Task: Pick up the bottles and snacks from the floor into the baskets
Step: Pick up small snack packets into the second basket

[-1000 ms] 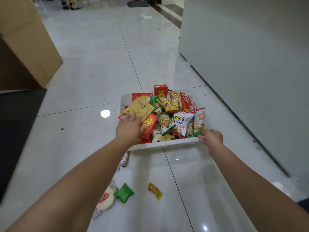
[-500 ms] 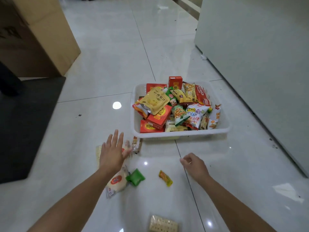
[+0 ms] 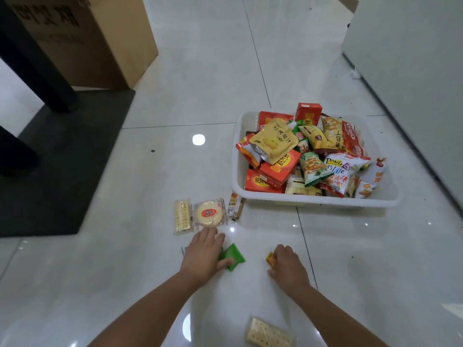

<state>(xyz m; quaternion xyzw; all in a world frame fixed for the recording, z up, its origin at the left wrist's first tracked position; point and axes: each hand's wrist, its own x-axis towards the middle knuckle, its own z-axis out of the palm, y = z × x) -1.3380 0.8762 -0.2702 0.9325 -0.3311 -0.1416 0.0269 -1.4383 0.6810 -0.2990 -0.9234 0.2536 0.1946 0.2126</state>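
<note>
Head view: a person's two bare forearms reach down to a glossy white tiled floor (image 3: 175, 71).
Left side: the left grip (image 3: 204, 254) has its fingers curled over the left part of a small green foil snack packet (image 3: 233, 256), with the thumb against its near edge. The packet lies on the floor, and its right half shows just right of the knuckles.
Under the left grip: a sliver of clear wrapper (image 3: 183, 250) pokes out at its left side; what it belongs to cannot be told.
Right side: the right grip (image 3: 288, 266) has its fingers closed round a small orange-and-yellow snack packet (image 3: 270, 259) at floor level. Only the packet's left end shows past the fingertips.
Between the grips: bare tile, with the two packets well apart.
Beyond the left grip: a round pale rice cracker in a clear wrapper with a red label (image 3: 210, 213) lies near the fingertips. A long clear pack of square crackers (image 3: 181, 216) touches its left side. On its right, a small narrow packet (image 3: 235, 205) lies just beside the basket.
Beyond the right grip: a white plastic basket (image 3: 318, 200) is heaped with red boxes, yellow pouches and printed bags.
Nearer than the grips: another clear pack of square crackers (image 3: 269, 334) lies between the forearms.
Far left of the left grip: a black mat (image 3: 62, 159) has a black post (image 3: 37, 63) standing on it, with a brown cardboard box (image 3: 100, 46) behind.
Far right of the right grip: a pale grey panel (image 3: 413, 71).
</note>
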